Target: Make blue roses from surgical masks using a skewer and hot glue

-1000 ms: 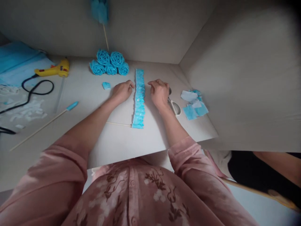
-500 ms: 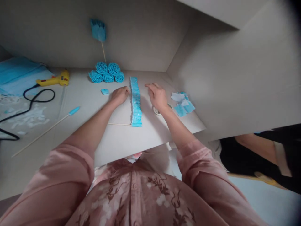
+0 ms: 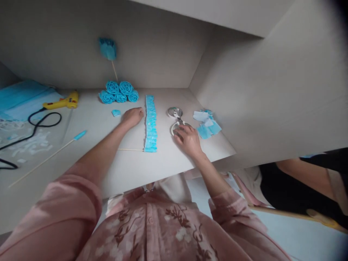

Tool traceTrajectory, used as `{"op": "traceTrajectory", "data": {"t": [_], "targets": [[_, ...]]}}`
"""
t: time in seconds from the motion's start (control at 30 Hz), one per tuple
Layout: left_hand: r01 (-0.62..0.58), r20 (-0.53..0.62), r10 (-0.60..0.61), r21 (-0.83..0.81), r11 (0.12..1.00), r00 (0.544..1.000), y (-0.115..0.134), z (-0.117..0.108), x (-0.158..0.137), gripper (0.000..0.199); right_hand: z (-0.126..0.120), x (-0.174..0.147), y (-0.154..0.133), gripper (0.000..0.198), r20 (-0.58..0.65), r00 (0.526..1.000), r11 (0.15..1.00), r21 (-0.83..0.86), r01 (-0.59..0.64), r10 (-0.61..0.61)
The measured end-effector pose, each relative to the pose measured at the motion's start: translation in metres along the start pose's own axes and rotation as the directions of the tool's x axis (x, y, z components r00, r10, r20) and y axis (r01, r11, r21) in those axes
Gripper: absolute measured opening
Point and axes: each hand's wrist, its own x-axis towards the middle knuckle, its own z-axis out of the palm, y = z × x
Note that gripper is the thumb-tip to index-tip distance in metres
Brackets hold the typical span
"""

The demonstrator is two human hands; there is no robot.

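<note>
My left hand (image 3: 133,116) rests on the board, fingers curled closed, just left of a long gathered strip of blue fabric (image 3: 150,123). Whatever those fingers may hold is hidden. A thin wooden stick (image 3: 130,149) meets the strip's near end. To the right, my right hand (image 3: 189,140) bends its fingers over the pale handles of a pair of scissors (image 3: 175,127) lying flat. The scissors' far end reaches a small round metal-rimmed piece (image 3: 175,112) with white bits in it. A small blue piece (image 3: 116,113) lies beyond my left hand.
Several rolled blue rosettes (image 3: 119,92) are stacked at the back, a blue flower on a stick (image 3: 108,49) above them. A yellow glue gun (image 3: 61,102), its black cord and blue sheets (image 3: 24,96) lie left. Blue-tipped stick (image 3: 80,135) nearby; scraps (image 3: 209,125) right. Another person's arm (image 3: 307,179) shows.
My right hand has moved from beside the strip back toward me, onto the scissors' handles. My left hand stays beside the strip. The whole view has shifted slightly.
</note>
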Motion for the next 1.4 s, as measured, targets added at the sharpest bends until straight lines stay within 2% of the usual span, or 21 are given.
{"op": "traceTrajectory", "data": {"t": [0.13,0.23,0.3,0.37,0.43,0.47,0.53,0.63,0.67,0.77,0.87,1.0,1.07,1.13,1.17,1.2,1.27,1.33,1.4], "targets": [[-0.005,0.028,0.005,-0.010,1.000,1.000,0.002,-0.003,0.001,0.033,-0.002,0.002,-0.005,0.028,0.040,0.999,0.999,0.006,0.031,-0.031],[-0.001,0.013,0.002,-0.025,1.000,1.000,0.009,-0.005,-0.010,0.038,-0.002,0.000,-0.003,0.028,0.045,0.999,1.000,0.005,0.025,-0.025],[-0.014,-0.017,0.013,-0.026,1.000,1.000,0.015,-0.008,-0.025,0.044,0.000,-0.002,-0.001,0.028,0.039,0.999,0.999,0.014,0.030,-0.031],[-0.077,-0.066,0.075,-0.033,0.996,0.995,0.016,-0.018,-0.045,0.048,0.002,-0.002,0.001,0.028,0.028,0.999,0.999,0.027,0.045,-0.046],[-0.154,-0.150,0.145,-0.051,0.987,0.978,0.009,-0.035,-0.070,0.049,0.003,-0.003,0.003,0.029,0.012,0.998,0.997,0.037,0.061,-0.062],[-0.156,-0.197,0.142,-0.057,0.986,0.970,0.002,-0.045,-0.083,0.049,0.004,-0.003,0.004,0.029,0.003,0.998,0.997,0.041,0.068,-0.068],[-0.073,-0.277,0.061,-0.034,0.997,0.959,-0.018,-0.066,-0.112,0.048,0.005,-0.004,0.006,0.029,-0.013,0.997,0.996,0.043,0.075,-0.075],[0.182,-0.264,-0.158,0.067,0.981,0.951,-0.057,-0.090,-0.153,0.046,0.005,-0.005,0.007,0.029,-0.036,0.996,0.996,0.045,0.081,-0.079],[0.240,-0.232,-0.208,0.122,0.963,0.950,-0.069,-0.094,-0.165,0.047,0.005,-0.005,0.007,0.029,-0.044,0.996,0.995,0.047,0.083,-0.081],[0.420,-0.213,-0.370,0.287,0.861,0.904,-0.097,-0.095,-0.191,0.046,0.006,-0.005,0.007,0.031,-0.064,0.994,0.995,0.056,0.088,-0.085],[0.458,-0.215,-0.405,0.366,0.810,0.889,-0.112,-0.086,-0.201,0.042,0.008,-0.005,0.010,0.031,-0.088,0.992,0.993,0.064,0.095,-0.090],[0.434,-0.229,-0.371,0.397,0.808,0.900,-0.115,-0.079,-0.195,0.032,0.003,-0.003,0.011,0.029,-0.170,0.979,0.985,0.107,0.134,-0.115],[0.391,-0.247,-0.322,0.326,0.860,0.914,-0.104,-0.081,-0.186,0.026,-0.004,0.003,0.002,0.027,-0.227,0.966,0.975,0.153,0.160,-0.123],[0.294,-0.264,-0.259,0.103,0.950,0.929,-0.083,-0.083,-0.174,0.022,-0.011,0.015,-0.017,0.025,-0.250,0.960,0.951,0.243,0.191,-0.129],[0.223,-0.257,-0.234,-0.072,0.972,0.938,-0.070,-0.084,-0.168,0.022,-0.013,0.023,-0.029,0.026,-0.234,0.961,0.925,0.314,0.215,-0.144],[0.142,-0.218,-0.202,-0.262,0.955,0.955,-0.055,-0.085,-0.161,0.022,-0.014,0.032,-0.042,0.027,-0.195,0.969,0.886,0.408,0.220,-0.151],[0.025,-0.153,-0.126,-0.534,0.845,0.980,-0.027,-0.086,-0.149,0.024,-0.011,0.053,-0.068,0.031,-0.055,0.990,0.743,0.656,0.134,-0.129],[-0.043,-0.120,-0.046,-0.647,0.761,0.992,-0.007,-0.083,-0.139,0.023,-0.003,0.073,-0.087,0.042,0.143,0.983,0.486,0.871,-0.068,-0.119],[-0.079,-0.108,0.009,-0.669,0.739,0.994,0.002,-0.078,-0.131,0.024,0.005,0.089,-0.099,0.052,0.290,0.947,0.262,0.933,-0.248,-0.136]]}}
